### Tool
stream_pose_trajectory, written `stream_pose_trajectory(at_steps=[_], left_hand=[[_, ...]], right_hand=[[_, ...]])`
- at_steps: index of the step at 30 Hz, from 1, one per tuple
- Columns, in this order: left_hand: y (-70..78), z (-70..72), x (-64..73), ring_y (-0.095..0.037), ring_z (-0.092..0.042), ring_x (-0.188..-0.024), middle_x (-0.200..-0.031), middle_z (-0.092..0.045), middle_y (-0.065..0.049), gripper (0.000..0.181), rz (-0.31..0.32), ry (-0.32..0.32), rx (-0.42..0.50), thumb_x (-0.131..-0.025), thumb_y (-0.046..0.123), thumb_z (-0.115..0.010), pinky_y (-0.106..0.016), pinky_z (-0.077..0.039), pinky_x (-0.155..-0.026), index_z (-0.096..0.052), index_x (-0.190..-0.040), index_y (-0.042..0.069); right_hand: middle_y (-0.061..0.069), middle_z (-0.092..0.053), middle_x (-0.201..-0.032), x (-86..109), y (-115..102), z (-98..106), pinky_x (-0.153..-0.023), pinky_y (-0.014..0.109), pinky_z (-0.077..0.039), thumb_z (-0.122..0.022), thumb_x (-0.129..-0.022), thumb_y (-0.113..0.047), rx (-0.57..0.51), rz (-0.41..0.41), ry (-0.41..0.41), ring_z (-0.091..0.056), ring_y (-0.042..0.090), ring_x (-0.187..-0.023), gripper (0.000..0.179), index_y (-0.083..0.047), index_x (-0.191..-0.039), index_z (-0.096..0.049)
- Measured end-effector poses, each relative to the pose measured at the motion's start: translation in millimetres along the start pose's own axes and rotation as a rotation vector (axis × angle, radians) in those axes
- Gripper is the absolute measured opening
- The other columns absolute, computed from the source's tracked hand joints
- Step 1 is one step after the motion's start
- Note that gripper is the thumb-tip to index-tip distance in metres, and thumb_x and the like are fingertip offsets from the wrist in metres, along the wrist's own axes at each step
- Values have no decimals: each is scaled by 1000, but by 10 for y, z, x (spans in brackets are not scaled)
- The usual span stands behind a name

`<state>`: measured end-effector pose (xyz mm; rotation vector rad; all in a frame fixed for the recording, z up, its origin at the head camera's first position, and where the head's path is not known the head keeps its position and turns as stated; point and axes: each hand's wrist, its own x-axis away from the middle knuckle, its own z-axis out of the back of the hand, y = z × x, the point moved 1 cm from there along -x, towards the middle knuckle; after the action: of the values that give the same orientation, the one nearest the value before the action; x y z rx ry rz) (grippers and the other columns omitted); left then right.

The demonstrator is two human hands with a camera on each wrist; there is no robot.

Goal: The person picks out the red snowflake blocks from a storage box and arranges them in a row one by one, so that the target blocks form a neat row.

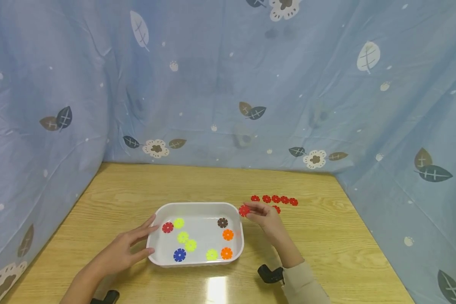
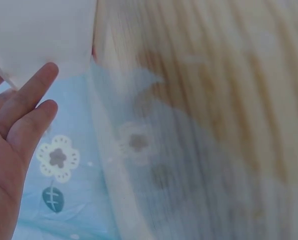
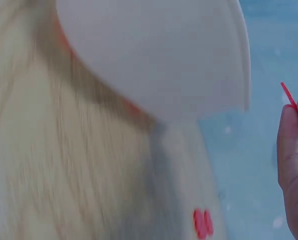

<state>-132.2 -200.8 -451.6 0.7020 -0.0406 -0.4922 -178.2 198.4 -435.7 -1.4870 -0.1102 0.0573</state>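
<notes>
A white tray point(image 1: 195, 264) stands on the table with notched plastic discs inside: several yellow, two orange, one blue point(image 1: 180, 255), one brown point(image 1: 222, 222) and one red point(image 1: 168, 227). At the tray's left side my left hand point(image 1: 123, 251) touches the rim, its fingers extended; in the left wrist view the fingers point(image 2: 26, 107) lie against the outer wall. Between thumb and fingertips my right hand point(image 1: 266, 219) pinches a red notched disc point(image 1: 244, 210), just outside the tray's upper right corner. In the right wrist view this disc point(image 3: 287, 94) appears edge-on.
Behind the right hand, several red discs point(image 1: 275, 199) lie in a row on the wooden table point(image 1: 327, 236), with another red disc point(image 1: 276, 209) in front, partly hidden by the hand. A blue patterned curtain point(image 1: 213, 84) borders the table at the back and sides.
</notes>
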Motion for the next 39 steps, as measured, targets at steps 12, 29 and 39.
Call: stream_pose_trajectory(at_steps=[12,29,39], left_hand=[[17,27,-17,-35,-44,-130,-153,-33,-11,58,36,-42,2,-88,41,-65,-40,-51,-95,-52,-137,13],[10,14,0,-40,-44,-129,-153,-31,-14,57,4,-50,48,-88,37,-65,-41,-51,-92,-51,-137,10],[16,19,-3,-36,-45,-129,-152,-34,-12,57,27,-38,-27,-88,41,-64,-43,-50,-96,-52,-136,13]], right_hand=[[-5,-61,-100,-87,242,529,-84,20,-53,-60,-89,1,-85,-101,139,-60,6,-91,44,9,-131,-49],[-8,-60,-96,-108,430,1064,-82,17,-53,-53,-92,3,-89,-214,352,-61,1,-84,46,9,-137,-42],[25,-51,-130,-123,490,1147,-72,9,-49,-54,-92,0,179,-255,401,-54,-4,-83,40,5,-132,-51]])
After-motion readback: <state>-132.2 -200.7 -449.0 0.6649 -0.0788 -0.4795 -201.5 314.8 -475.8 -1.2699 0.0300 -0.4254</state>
